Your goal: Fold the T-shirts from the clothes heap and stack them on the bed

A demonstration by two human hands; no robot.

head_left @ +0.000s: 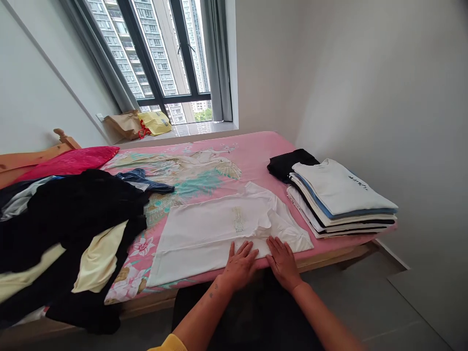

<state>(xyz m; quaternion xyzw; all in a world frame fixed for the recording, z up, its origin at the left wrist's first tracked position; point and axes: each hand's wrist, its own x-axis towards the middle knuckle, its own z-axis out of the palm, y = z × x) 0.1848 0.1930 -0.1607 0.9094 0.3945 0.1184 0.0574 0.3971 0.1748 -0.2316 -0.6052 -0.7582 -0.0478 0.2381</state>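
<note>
Here, the left hand [239, 263] and right hand [283, 261] rest flat on the white shirt [204, 224] beside the stacked clothes [340, 192] on the bed [254, 156], each grip unclenched, fingers extended.

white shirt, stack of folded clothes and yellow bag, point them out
White shirt [215, 225]: head view, middle of its body.
Stack of folded clothes [340, 194]: head view, its top layer.
Yellow bag [155, 123]: head view, its visible side.

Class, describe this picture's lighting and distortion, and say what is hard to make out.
Head view: the window is brightest, its uprights leaning, perhaps from a tilted wide-angle lens; head view: the black clothes show little detail, and the print on the white shirt is too faint to read.
</note>
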